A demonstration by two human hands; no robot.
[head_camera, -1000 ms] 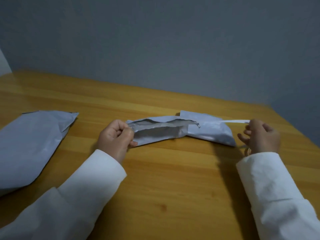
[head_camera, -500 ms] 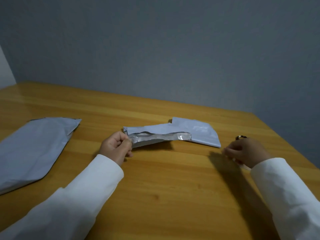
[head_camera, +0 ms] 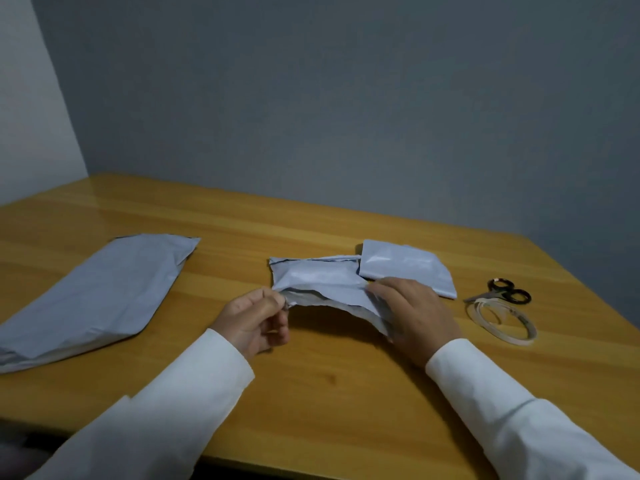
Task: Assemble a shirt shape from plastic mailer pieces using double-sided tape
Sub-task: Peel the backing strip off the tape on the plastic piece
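Bare wooden tabletop (head_camera: 329,393) is left along the near edge; black-handled scissors (head_camera: 505,295) and a white tape coil (head_camera: 502,320) are found near the right edge.

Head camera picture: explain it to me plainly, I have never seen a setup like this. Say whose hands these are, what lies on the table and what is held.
No machine here: a person wears a camera on the head, looking down at their own hands. The left hand pinches the torn edge of a grey mailer piece; the right hand rests with straight fingers on that piece. A second piece lies just behind, a larger mailer to the left. Scissors and a tape roll lie to the right on the wooden table.
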